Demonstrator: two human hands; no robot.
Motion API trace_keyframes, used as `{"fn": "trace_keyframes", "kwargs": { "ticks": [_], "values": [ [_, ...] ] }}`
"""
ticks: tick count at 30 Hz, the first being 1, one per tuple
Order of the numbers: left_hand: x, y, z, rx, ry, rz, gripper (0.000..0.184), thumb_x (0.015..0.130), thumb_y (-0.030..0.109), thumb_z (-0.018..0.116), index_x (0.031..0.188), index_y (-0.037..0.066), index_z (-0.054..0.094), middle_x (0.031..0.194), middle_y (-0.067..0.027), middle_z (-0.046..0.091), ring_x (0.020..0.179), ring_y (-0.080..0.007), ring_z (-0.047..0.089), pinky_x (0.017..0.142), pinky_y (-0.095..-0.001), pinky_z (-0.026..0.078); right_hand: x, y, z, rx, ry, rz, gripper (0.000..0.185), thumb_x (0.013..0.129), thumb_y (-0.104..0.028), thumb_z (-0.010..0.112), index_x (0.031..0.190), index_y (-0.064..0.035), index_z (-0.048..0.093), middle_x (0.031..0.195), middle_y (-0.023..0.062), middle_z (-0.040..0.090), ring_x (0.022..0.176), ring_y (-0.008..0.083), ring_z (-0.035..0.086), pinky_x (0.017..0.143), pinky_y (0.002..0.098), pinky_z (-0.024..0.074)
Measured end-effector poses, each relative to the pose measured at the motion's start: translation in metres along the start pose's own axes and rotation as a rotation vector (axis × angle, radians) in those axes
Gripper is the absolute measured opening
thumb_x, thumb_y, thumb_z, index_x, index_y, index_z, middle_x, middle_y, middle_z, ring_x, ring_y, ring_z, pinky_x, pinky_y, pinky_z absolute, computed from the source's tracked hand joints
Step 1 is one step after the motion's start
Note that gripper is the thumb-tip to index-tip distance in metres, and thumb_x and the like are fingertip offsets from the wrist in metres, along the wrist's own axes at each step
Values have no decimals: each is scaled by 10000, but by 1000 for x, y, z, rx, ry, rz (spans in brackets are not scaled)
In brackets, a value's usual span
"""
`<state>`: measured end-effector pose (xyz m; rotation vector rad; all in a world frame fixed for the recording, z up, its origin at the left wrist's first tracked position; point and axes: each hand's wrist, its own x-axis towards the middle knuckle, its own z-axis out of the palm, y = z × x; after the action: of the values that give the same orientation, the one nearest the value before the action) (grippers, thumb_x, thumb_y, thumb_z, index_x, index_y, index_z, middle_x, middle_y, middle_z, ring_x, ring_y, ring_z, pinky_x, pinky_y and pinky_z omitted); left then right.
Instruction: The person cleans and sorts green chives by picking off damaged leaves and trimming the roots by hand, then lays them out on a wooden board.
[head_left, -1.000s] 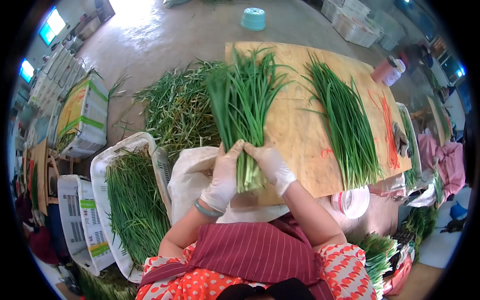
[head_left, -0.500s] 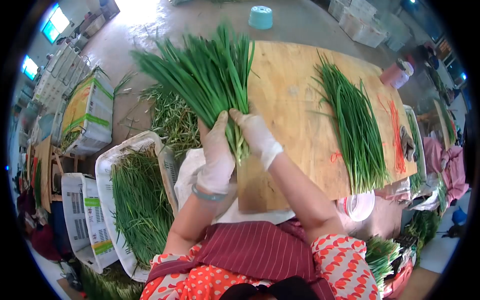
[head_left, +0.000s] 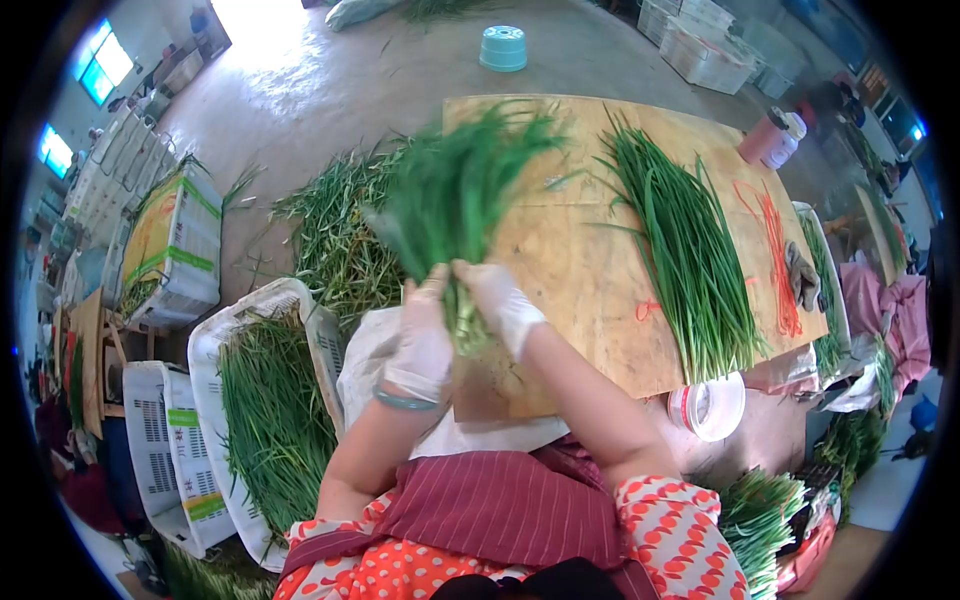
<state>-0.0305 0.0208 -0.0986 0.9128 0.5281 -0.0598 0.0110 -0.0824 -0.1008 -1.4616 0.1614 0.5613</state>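
A bunch of green Chinese chives [head_left: 455, 190] is held between my two gloved hands, its leaf tips blurred by motion and pointing away from me. My left hand [head_left: 422, 330] closes round the lower stems from the left. From the other side, my right hand [head_left: 492, 295] grips the same stems, just above their pale cut ends. Both hands are over the left front part of the wooden board [head_left: 560, 330]. Another, larger pile of chives [head_left: 685, 250] lies on the board to the right, with red ties [head_left: 778, 260] beyond it.
At my left stands a white crate [head_left: 205, 350] filled with chives. Loose trimmings [head_left: 345, 235] are heaped at the board's left edge. A grey glove [head_left: 802, 275] and a pink bottle [head_left: 765, 138] sit on the right side. A blue tub [head_left: 503, 50] stands on the floor ahead.
The held chives have swung to the right, from leaning left to nearly upright and over the board. Both hands have moved slightly toward me and left in the view, still gripping.
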Motion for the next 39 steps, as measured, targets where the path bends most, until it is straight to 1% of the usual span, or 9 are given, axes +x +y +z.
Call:
{"fn": "trace_keyframes", "kwargs": {
  "ticks": [5, 9, 12, 13, 14, 19, 23, 33, 39],
  "values": [
    [-24, 44, -4, -142, -30, 275, 283, 932, 174, 455, 1197, 77, 476, 1058, -77, 589, 922, -194, 584, 786, -319, 487, 16, -15, 59, 47, -90, -635, 644, 824, -174, 565, 1350, 46, 266, 1025, 235, 598, 979, 293, 577, 858, 321, 438],
    [-39, 36, 20, -132, -88, 461, 354, 924, 100, 450, 1275, 77, 405, 1189, -89, 523, 1043, -207, 535, 885, -350, 455, -34, -52, 29, -121, -31, -570, 591, 852, -102, 553, 1344, 55, 265, 1144, 146, 547, 1006, 161, 515, 880, 276, 420],
    [-50, 14, 38, -155, -154, 410, 365, 919, 85, 456, 1279, 91, 403, 1187, -82, 523, 1039, -212, 535, 882, -348, 456, -40, -28, -1, -136, 74, -513, 650, 828, -167, 563, 1353, 51, 249, 1120, 224, 553, 1037, 254, 535, 884, 309, 421],
    [-50, 2, 40, -156, -178, 336, 391, 909, 61, 465, 1292, 78, 385, 1192, -83, 518, 1040, -207, 530, 878, -335, 453, -45, -23, -16, -143, 118, -501, 690, 814, -217, 566, 1360, 46, 238, 1097, 287, 558, 1054, 337, 553, 886, 341, 423],
    [-51, -6, 44, -151, -201, 262, 419, 900, 37, 474, 1305, 65, 368, 1198, -83, 513, 1040, -202, 524, 875, -323, 449, -49, -21, -34, -237, 140, -386, 645, 836, -171, 592, 1344, 60, 269, 1150, 181, 551, 1034, 195, 524, 876, 276, 421],
    [-31, -46, 23, 17, -190, -77, 403, 890, 48, 498, 1282, 53, 409, 1167, -71, 537, 987, -195, 541, 876, -326, 442, -72, -2, -108, -610, 263, -205, 699, 816, -267, 645, 1345, 35, 301, 1116, 140, 590, 991, 182, 544, 864, 291, 422],
    [-20, -40, -1, 163, -309, -60, 416, 854, 19, 531, 1256, 8, 430, 1104, -80, 571, 954, -171, 533, 870, -277, 410, -89, -2, -129, -355, 103, -198, 760, 803, -291, 665, 1363, 33, 265, 1196, 235, 535, 1114, 244, 519, 914, 279, 384],
    [-26, -30, -2, 345, -374, 47, 520, 850, -23, 519, 1333, 10, 328, 1150, -68, 542, 983, -140, 518, 890, -259, 402, -103, -7, -124, -935, 396, -201, 906, 738, -474, 666, 1387, -21, 227, 1199, 279, 497, 1111, 406, 485, 909, 386, 405],
    [-32, -25, 15, 391, -322, 224, 710, 818, -42, 564, 1405, 16, 168, 1211, -101, 494, 1018, -158, 511, 912, -247, 398, -115, 3, -121, -996, 625, -526, 517, 765, -274, 681, 1215, -74, 521, 1041, 166, 609, 952, 323, 574, 819, 379, 446]
  ]
}}
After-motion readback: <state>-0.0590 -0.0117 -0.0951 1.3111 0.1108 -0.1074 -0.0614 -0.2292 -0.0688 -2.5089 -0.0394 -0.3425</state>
